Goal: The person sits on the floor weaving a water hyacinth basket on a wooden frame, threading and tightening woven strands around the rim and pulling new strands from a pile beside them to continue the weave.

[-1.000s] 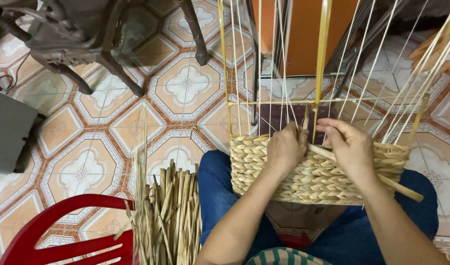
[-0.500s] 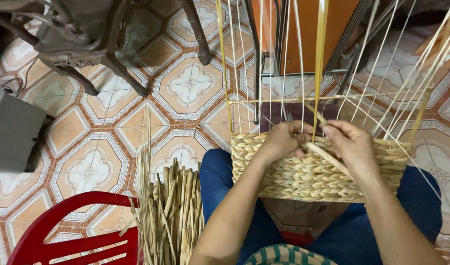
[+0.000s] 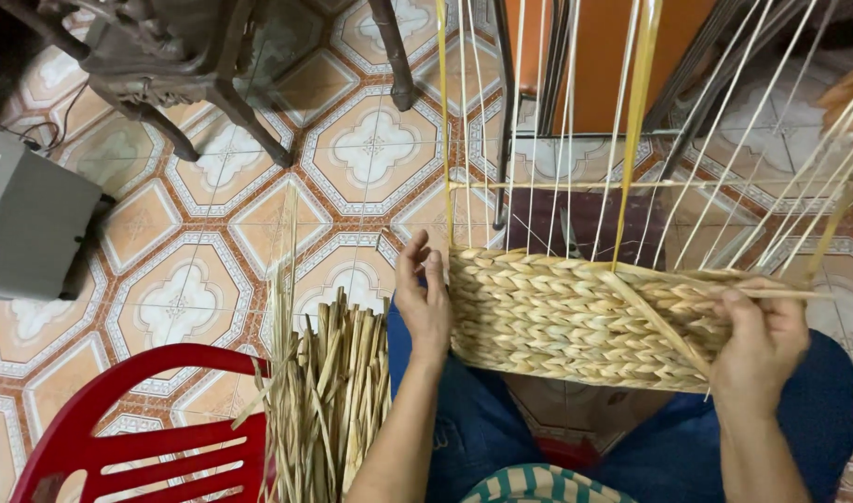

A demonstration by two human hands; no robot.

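No packages, labels, signs or screens in view.

The woven basket [image 3: 575, 317] sits on the person's lap between the left hand [image 3: 425, 300] and right hand [image 3: 762, 340], a bundle of reeds [image 3: 329, 401] left of the left hand, a plastic chair [image 3: 147, 438] further left.
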